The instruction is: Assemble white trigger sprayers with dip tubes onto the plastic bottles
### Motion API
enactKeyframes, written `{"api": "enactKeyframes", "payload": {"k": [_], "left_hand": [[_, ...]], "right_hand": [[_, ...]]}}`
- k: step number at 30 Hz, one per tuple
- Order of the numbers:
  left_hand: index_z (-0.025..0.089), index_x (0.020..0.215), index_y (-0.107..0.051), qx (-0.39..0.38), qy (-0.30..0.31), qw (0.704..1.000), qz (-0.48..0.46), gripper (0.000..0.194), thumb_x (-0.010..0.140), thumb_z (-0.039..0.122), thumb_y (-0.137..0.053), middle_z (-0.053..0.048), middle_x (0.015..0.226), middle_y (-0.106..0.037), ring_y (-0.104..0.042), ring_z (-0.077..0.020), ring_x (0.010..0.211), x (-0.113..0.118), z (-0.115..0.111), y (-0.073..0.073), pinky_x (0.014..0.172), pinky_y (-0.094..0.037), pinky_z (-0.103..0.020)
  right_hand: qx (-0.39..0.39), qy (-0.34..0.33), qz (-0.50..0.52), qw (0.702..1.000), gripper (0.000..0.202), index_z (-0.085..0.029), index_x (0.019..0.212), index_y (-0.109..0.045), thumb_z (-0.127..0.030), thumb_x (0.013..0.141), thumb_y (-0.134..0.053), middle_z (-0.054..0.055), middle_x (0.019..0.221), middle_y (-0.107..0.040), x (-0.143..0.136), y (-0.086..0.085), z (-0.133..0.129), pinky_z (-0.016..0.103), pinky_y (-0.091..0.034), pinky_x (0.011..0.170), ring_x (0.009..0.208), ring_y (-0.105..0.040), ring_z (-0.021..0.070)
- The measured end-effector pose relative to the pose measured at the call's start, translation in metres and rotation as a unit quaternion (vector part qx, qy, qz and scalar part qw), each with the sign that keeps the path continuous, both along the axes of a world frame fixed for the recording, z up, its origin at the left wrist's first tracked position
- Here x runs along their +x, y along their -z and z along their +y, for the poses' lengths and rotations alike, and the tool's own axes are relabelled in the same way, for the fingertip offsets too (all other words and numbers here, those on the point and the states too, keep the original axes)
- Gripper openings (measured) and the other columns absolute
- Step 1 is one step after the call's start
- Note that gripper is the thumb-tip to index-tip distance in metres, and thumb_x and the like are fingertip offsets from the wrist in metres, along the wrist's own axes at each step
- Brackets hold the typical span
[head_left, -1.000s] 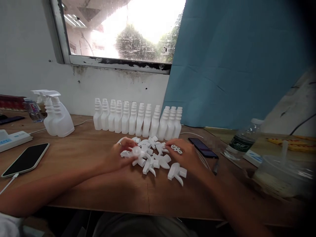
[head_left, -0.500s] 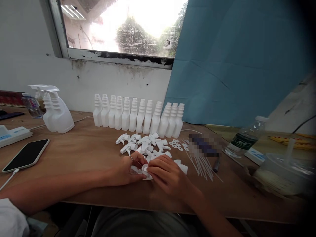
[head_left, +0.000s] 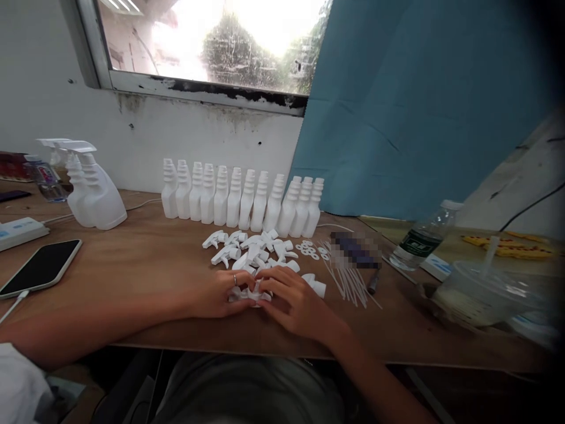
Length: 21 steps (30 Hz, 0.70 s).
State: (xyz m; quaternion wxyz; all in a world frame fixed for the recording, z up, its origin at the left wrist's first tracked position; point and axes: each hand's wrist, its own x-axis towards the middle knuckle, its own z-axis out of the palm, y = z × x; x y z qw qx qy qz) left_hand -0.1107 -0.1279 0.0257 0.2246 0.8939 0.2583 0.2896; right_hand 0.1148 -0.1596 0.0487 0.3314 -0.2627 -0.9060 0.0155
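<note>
Both hands meet at the front of the table around a white spray trigger head (head_left: 255, 292), partly hidden by the fingers. My left hand (head_left: 227, 292), with a ring on one finger, is closed on its left side. My right hand (head_left: 291, 294) grips the same piece from the right, fingertips bent over it. Just beyond the hands lies a loose pile of white trigger heads (head_left: 253, 247). Small white rings (head_left: 308, 249) lie to the right of the pile. Thin white tubes (head_left: 348, 277) are spread out beside them.
A row of white bottles (head_left: 220, 197) without tops stands along the wall. At left are assembled spray bottles (head_left: 103, 197), a phone (head_left: 42, 268) and a power strip (head_left: 20, 232). To the right stand a water bottle (head_left: 419, 238) and a lidded plastic cup (head_left: 479, 294); a marker (head_left: 373, 282) lies nearer.
The view has shifted slightly, so everything sits a little higher and further left. My right fingers have changed their hold on the trigger head, now covering its round opening more.
</note>
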Motion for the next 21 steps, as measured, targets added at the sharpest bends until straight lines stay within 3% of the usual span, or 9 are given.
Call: {"api": "enactKeyframes", "payload": {"k": [3, 9, 14, 18, 21], "left_hand": [[0.022, 0.104, -0.059, 0.050, 0.032, 0.998, 0.016, 0.018, 0.090, 0.034, -0.056, -0.005, 0.105, -0.067, -0.063, -0.0165, 0.093, -0.002, 0.002, 0.002, 0.082, -0.049, -0.026], [0.021, 0.104, -0.061, 0.071, 0.038, 0.997, 0.017, 0.018, 0.092, 0.033, -0.055, -0.005, 0.104, -0.067, -0.064, -0.0164, 0.093, -0.001, 0.004, 0.004, 0.082, -0.049, -0.025], [0.020, 0.103, -0.061, 0.068, 0.035, 0.997, -0.014, 0.018, 0.091, 0.032, -0.058, -0.005, 0.102, -0.068, -0.065, -0.0157, 0.088, -0.001, 0.005, 0.010, 0.079, -0.050, -0.025], [0.020, 0.100, -0.061, 0.067, 0.033, 0.997, -0.016, 0.015, 0.091, 0.032, -0.058, -0.005, 0.101, -0.067, -0.064, -0.0155, 0.088, -0.002, 0.004, 0.011, 0.079, -0.050, -0.025], [0.021, 0.099, -0.060, 0.057, 0.018, 0.998, -0.005, 0.015, 0.090, 0.032, -0.059, -0.004, 0.105, -0.067, -0.064, -0.0154, 0.091, -0.001, 0.003, 0.009, 0.080, -0.049, -0.025]], "right_hand": [[-0.012, 0.011, -0.024, 1.000, 0.015, -0.023, 0.105, -0.064, -0.029, 0.092, -0.058, 0.008, 0.116, -0.063, 0.000, 0.001, 0.001, 0.040, -0.049, 0.092, 0.105, -0.059, 0.0211], [-0.013, 0.010, -0.075, 0.997, 0.011, -0.022, 0.100, -0.065, -0.026, 0.093, -0.057, 0.007, 0.114, -0.064, 0.002, -0.004, 0.006, 0.042, -0.047, 0.094, 0.108, -0.057, 0.0222], [-0.017, 0.063, -0.093, 0.994, 0.018, -0.021, 0.108, -0.063, -0.024, 0.092, -0.056, 0.009, 0.143, -0.048, -0.003, -0.011, -0.006, 0.051, -0.042, 0.102, 0.124, -0.050, 0.0282], [-0.091, 0.021, -0.076, 0.993, 0.039, -0.021, 0.126, -0.056, -0.028, 0.088, -0.063, 0.010, 0.151, -0.038, -0.007, -0.014, -0.014, 0.044, -0.042, 0.107, 0.135, -0.042, 0.0272], [-0.170, -0.005, -0.014, 0.985, 0.037, -0.023, 0.124, -0.059, -0.032, 0.088, -0.062, 0.010, 0.144, -0.048, 0.006, -0.020, -0.005, 0.036, -0.050, 0.098, 0.130, -0.049, 0.0237]]}}
